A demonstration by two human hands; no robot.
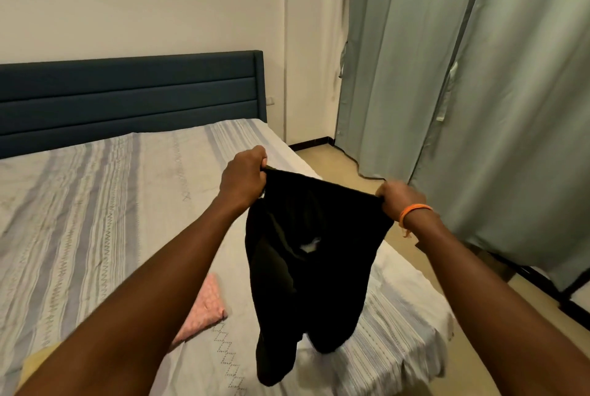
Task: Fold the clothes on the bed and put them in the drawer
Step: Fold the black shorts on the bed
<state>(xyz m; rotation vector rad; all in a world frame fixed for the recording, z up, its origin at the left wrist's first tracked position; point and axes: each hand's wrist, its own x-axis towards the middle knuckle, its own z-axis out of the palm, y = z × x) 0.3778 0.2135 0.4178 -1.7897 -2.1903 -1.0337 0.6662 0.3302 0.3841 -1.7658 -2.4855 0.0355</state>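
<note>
Both the left hand point(244, 180) and right hand point(399, 199) are pinching the black fabric trousers point(314, 255) by the waistband above the striped bed's point(95, 204) near right corner, fingers curled tight; level, taut corners should be keeping the legs aligned for folding.

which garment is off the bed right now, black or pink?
The black trousers: the left hand and right hand grip the waistband and hold them up, legs hanging. The pink cloth lies flat on the bedsheet, untouched.
</note>
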